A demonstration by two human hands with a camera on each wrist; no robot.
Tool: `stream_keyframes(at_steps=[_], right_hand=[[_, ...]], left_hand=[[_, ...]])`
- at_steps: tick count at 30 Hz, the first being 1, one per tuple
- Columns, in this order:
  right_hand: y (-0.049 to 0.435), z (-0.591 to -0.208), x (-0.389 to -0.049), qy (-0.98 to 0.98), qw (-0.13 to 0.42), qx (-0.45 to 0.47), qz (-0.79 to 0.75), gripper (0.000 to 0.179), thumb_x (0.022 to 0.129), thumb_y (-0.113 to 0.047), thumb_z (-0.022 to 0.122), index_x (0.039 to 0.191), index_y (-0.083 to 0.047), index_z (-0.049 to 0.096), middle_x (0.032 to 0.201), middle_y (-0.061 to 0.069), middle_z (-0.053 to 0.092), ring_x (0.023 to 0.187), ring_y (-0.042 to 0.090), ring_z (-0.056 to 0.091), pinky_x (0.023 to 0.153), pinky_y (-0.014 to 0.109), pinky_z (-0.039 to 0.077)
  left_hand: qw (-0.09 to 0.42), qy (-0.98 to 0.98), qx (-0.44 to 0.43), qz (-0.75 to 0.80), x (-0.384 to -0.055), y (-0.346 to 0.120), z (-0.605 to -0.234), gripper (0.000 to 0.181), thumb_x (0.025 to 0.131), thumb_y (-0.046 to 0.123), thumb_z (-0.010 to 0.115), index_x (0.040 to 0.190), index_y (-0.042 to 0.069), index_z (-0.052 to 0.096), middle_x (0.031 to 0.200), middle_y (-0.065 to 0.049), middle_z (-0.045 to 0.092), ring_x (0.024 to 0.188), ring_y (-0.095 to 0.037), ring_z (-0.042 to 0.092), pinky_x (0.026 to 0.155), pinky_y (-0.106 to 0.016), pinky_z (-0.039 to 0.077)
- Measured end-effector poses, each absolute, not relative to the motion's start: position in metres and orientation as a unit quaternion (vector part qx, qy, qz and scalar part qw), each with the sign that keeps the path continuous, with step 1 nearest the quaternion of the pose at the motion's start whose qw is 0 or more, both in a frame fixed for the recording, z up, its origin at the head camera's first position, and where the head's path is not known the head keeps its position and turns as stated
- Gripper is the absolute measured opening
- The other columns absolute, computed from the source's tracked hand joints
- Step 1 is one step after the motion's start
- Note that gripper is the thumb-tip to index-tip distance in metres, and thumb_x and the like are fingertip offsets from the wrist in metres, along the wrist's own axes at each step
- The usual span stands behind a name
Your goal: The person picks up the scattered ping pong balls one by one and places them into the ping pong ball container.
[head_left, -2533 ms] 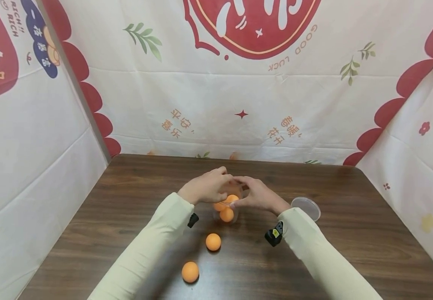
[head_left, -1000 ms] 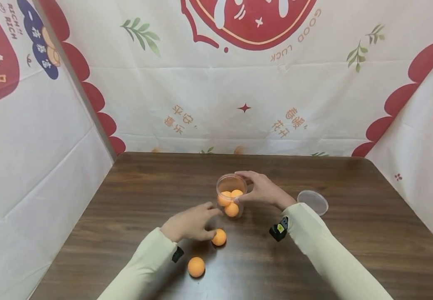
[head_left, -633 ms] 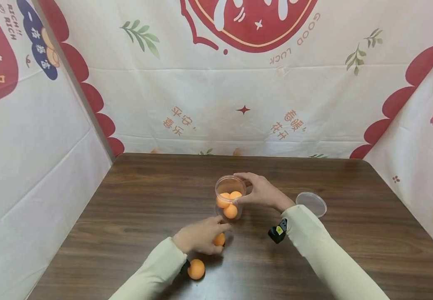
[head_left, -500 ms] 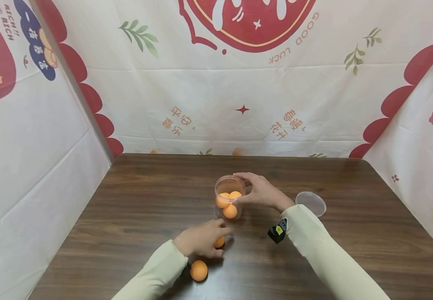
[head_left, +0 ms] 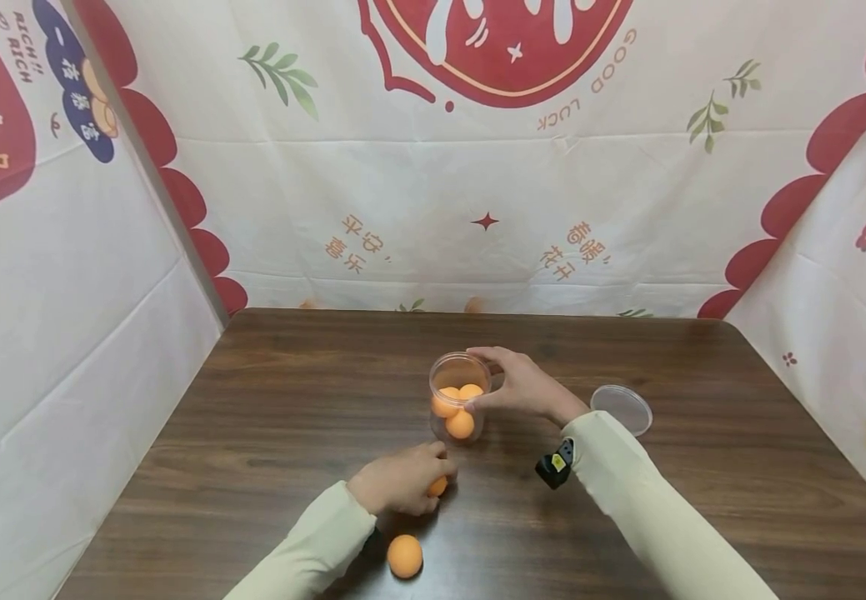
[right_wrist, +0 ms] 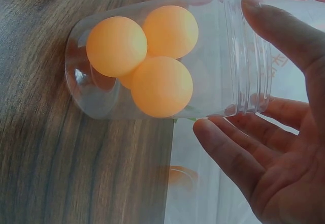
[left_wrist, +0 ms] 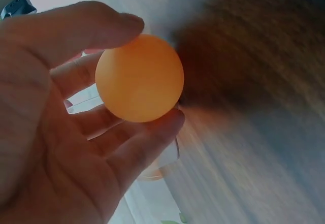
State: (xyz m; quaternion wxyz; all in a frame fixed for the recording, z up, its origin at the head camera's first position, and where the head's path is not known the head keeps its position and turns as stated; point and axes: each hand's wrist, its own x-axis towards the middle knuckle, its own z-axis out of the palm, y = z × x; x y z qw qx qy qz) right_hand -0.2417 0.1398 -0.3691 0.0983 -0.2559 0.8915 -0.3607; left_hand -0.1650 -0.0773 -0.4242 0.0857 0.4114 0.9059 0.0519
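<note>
The left hand [head_left: 401, 479] curls round an orange ball [left_wrist: 139, 78] near the open jar [right_wrist: 216, 61], which the right hand [head_left: 520, 386] grips near its top; another ball [head_left: 405, 557] lies on the worktop [head_left: 290, 400].

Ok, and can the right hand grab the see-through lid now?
Probably not yet: the right hand is holding the jar near its top, so it would likely need to let go first. The lid itself looks free on the table, with just the sleeve overlapping its edge in the head view.
</note>
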Motion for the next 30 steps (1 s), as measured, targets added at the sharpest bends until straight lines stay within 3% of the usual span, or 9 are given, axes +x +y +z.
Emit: stream_keyframes(at_steps=[30], right_hand=[[0.140, -0.371, -0.243, 0.895, 0.093, -0.258, -0.351, 0.086, 0.074, -0.036, 0.082, 0.143, -0.006, 0.041, 0.133, 0.013, 0.054, 0.116, 0.031, 0.057, 0.092, 0.046, 0.048]], left_hand=[[0.088, 0.913, 0.388, 0.087, -0.179, -0.092, -0.408, 0.024, 0.083, 0.014, 0.070, 0.106, 0.013, 0.064, 0.097, 0.001, 0.053, 0.078, -0.007, 0.049, 0.068, -0.021, 0.045]])
